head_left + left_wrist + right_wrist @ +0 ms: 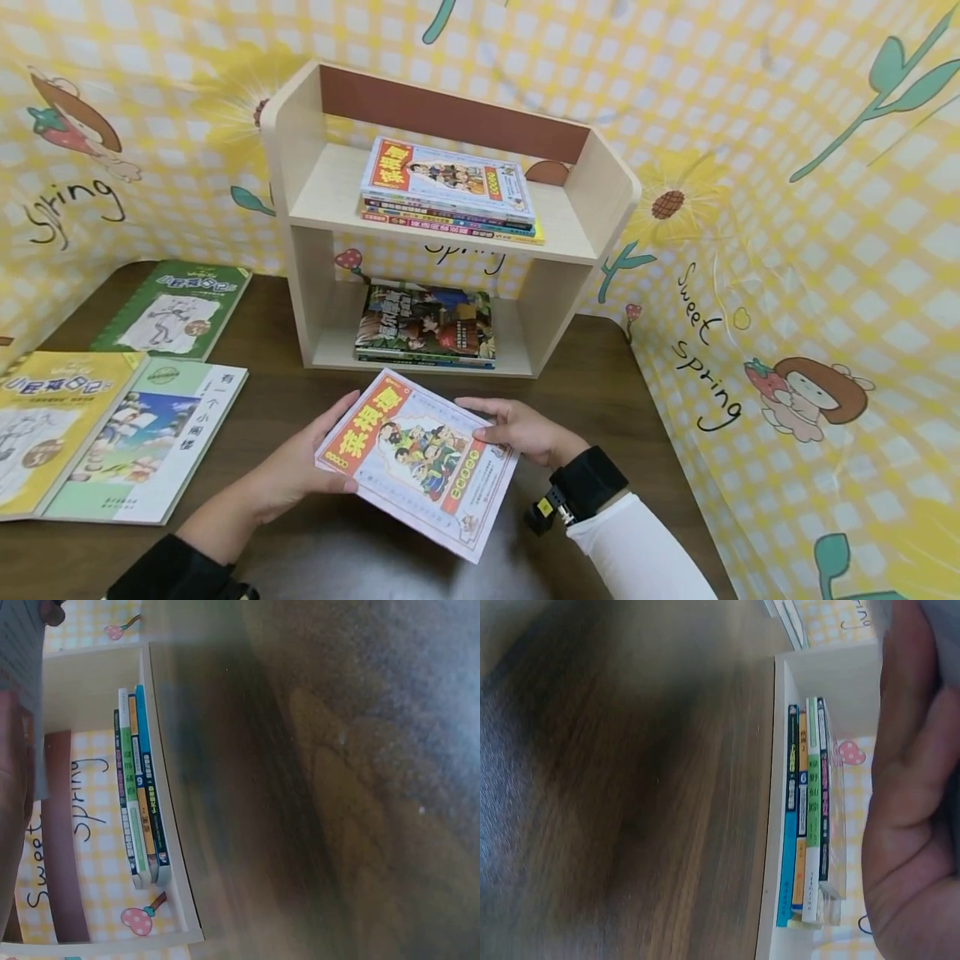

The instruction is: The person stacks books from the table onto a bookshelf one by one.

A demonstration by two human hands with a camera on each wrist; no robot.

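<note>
And here, squarely between the two hands: a pale-bordered book (pixel 423 462), cover up, set slantwise, red title band towards the left hand (pixel 292 471). Hands well apart, both clamped on it! Gripped at its left corner by the left hand, thumb on the near edge; pinched along the far right edge by the right hand (pixel 528 429), thumb on the cover, index finger stretched out. Held over the dark table (pixel 622 387); hard to tell about any contact underneath. Straight beyond the hands, a pale shelf (pixel 553 300): up top, a stack of books (pixel 450 179) crowned with a matching red-titled cover; below, a dark-covered pile (pixel 427 321), just past the book's far corner. Over to the left of the left hand, a white-and-green book (pixel 150 442) beside a yellow book (pixel 60 425), with a green book (pixel 172 312) farther back.
</note>
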